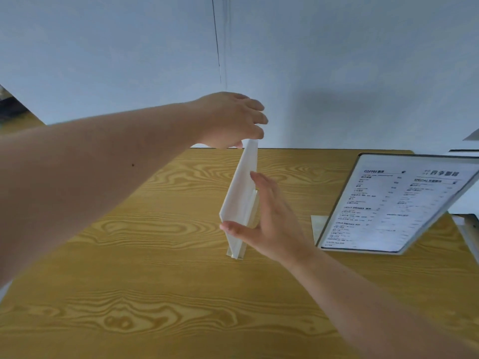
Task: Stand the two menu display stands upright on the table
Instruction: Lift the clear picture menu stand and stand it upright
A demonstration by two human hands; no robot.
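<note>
A white menu display stand (241,193) stands edge-on near the middle of the wood-grain table (145,255), its base touching the tabletop. My left hand (228,120) pinches its top edge from above. My right hand (269,218) holds its lower part, thumb in front and fingers spread along the right side. A second menu display stand (394,203) stands upright at the right, leaning back, its printed menu page facing me.
A pale wall (337,73) rises right behind the table's far edge. A thin dark cord (217,42) hangs down the wall above my left hand. The table's right edge lies just past the second stand.
</note>
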